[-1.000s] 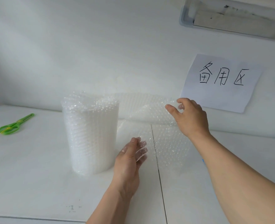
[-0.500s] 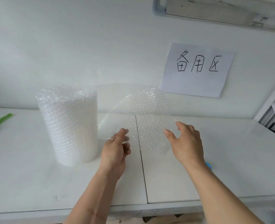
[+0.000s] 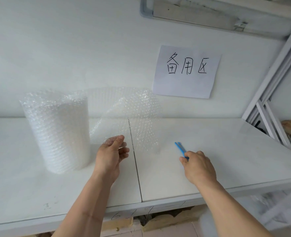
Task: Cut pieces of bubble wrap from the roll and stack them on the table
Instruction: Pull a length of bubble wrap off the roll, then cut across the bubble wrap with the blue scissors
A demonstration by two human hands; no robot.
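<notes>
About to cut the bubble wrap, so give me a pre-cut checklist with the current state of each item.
1. Roll upright on the table: ok.
2. Sheet pulled out from the roll: ok.
3. Left hand holds the sheet's lower edge: ok.
4. Right hand on the blue cutter: touching it; firm grip cannot tell.
5. Blade exposed: cannot tell.
6. Sheet pulled taut: not ok, it curves loosely.
</notes>
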